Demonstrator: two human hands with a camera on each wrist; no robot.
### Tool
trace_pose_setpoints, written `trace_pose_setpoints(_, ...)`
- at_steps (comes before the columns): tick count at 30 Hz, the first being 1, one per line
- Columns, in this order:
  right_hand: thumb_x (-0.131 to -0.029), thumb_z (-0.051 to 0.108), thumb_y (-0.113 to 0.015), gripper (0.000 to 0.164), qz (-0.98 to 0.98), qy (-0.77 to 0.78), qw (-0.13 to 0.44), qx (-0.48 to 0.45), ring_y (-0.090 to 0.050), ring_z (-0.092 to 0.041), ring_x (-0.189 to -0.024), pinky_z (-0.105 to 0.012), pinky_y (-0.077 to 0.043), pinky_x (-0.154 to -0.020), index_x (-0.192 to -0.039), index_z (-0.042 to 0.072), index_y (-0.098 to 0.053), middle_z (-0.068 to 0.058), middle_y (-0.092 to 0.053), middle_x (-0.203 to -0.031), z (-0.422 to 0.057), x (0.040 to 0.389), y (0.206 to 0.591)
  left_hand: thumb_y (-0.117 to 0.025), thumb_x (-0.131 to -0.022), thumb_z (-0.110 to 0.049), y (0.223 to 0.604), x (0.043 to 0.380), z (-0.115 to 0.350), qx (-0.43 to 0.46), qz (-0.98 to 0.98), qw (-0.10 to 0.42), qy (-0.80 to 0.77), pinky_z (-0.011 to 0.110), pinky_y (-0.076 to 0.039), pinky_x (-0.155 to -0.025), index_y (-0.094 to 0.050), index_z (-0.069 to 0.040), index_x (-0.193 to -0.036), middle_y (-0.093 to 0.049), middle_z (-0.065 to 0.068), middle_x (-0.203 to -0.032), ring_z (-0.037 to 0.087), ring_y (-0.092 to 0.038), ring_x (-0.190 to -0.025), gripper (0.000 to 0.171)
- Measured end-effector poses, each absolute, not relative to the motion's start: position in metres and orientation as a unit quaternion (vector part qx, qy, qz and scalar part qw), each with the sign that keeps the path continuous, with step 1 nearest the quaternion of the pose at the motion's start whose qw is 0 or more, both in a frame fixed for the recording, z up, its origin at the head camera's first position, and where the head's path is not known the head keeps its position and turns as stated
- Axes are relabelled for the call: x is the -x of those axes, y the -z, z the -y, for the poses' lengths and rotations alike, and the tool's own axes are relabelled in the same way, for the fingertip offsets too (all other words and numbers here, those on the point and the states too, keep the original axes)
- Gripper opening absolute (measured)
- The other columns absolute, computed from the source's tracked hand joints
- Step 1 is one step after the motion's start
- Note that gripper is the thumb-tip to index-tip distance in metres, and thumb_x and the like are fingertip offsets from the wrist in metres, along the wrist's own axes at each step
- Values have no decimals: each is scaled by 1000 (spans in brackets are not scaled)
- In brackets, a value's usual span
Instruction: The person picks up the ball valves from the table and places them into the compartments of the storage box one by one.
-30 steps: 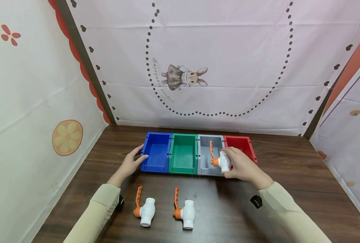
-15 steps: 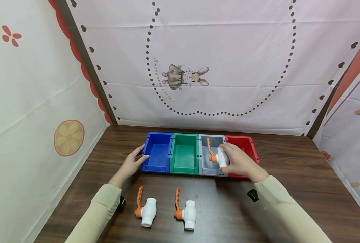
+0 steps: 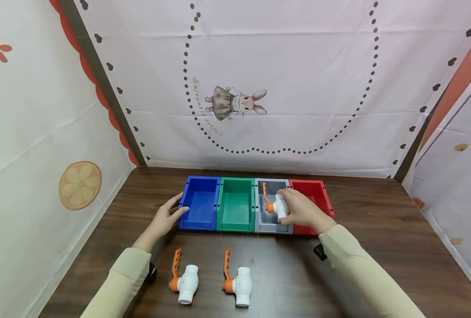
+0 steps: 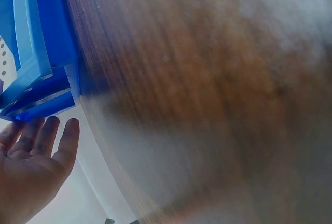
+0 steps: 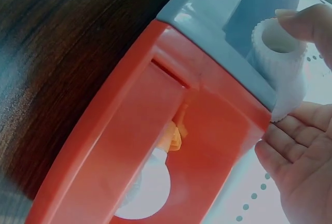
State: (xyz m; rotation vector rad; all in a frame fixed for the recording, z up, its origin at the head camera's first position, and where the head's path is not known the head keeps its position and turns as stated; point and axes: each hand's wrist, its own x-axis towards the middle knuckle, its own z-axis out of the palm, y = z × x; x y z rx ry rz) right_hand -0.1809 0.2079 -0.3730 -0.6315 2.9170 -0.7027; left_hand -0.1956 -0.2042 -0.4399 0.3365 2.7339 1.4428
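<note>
Head view: right hand (image 3: 302, 209) pinches a white valve (image 3: 281, 207); left hand (image 3: 163, 219), its grip loosely spread, touches the blue bin (image 3: 201, 204).

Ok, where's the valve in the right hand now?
In the head view, the white-and-orange valve is right of centre, held by the right hand at the gray bin, which sits between the green bin and the red bin.

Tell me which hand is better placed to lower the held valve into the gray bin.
Right, I'd judge. The right hand has the held valve in its grip over the gray bin; the left hand is at the outer side of the blue bin, with the green bin between.
</note>
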Motion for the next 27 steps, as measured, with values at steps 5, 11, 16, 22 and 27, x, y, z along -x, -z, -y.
trace_pose_setpoints(5,-64,19,-86,78,-953,225,29,201,-52,-23,-103,-35,-58,-75,-131,2,-49,-10,-55,-119,-213,185,371,-55,-97,-29,436,202,200,-115,-881,8,-459,55,-44,-97,-31,-3,-148,-37,28,-145,48,-44,-126,62)
trace_pose_setpoints(11,-65,19,-85,75,-956,221,14,194,-51,-19,-101,-34,-57,-78,-130,4,-51,-7,-56,-120,-214,181,375,-56,-97,-29,436,200,197,-122,-875,0,-468,55,-44,-97,-33,-2,-146,-38,29,-145,48,-45,-125,61)
trace_pose_setpoints(16,-67,21,-85,74,-953,223,20,204,-50,-16,-101,-34,-56,-80,-130,4,-51,-6,-56,-120,-210,175,379,-56,-97,-25,437,189,200,-111,-881,-6,-460,53,-47,-94,-34,1,-145,-40,31,-142,49,-46,-123,59)
trace_pose_setpoints(22,-66,19,-85,74,-952,225,22,207,-50,-16,-99,-34,-57,-78,-130,3,-51,-5,-56,-118,-207,171,382,-56,-97,-26,441,181,202,-101,-880,-3,-464,51,-48,-94,-34,1,-145,-41,31,-141,48,-47,-123,59)
trace_pose_setpoints(27,-67,19,-84,72,-951,226,20,209,-51,-17,-101,-34,-56,-82,-129,4,-52,-6,-56,-121,-208,174,382,-56,-97,-28,442,184,202,-98,-883,0,-460,52,-48,-94,-34,-1,-146,-41,29,-142,47,-47,-124,60)
